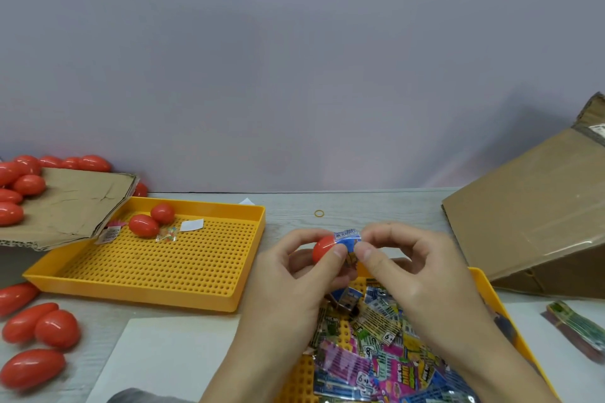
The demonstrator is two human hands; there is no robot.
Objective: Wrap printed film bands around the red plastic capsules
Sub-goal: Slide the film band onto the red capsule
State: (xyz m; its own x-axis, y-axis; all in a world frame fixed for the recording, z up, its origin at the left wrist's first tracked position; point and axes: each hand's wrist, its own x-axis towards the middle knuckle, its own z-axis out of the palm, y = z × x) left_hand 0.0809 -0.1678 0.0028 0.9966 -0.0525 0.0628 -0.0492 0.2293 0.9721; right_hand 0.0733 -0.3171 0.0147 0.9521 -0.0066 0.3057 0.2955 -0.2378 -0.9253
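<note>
The left hand [296, 267] grips a red capsule [322, 249] between thumb and curled fingers, raised above the table [376, 206]. The right hand [409, 262] pinches a blue printed film band [347, 239] that sits over the capsule's right end, thumb and forefinger closed on the film. Just below the hands a yellow tray [491, 291] holds a loose heap of more printed bands [376, 347] in pink, green and blue. To the left lies a second yellow perforated tray [157, 258] with 2 red capsules [150, 221] near its far edge, beside a small white slip [191, 225]. A torn cardboard flap [72, 206] with more capsules overlaps that tray's corner. 4 capsules [36, 334] lie on the table at the near left. A cardboard box [530, 209] leans at the right
</note>
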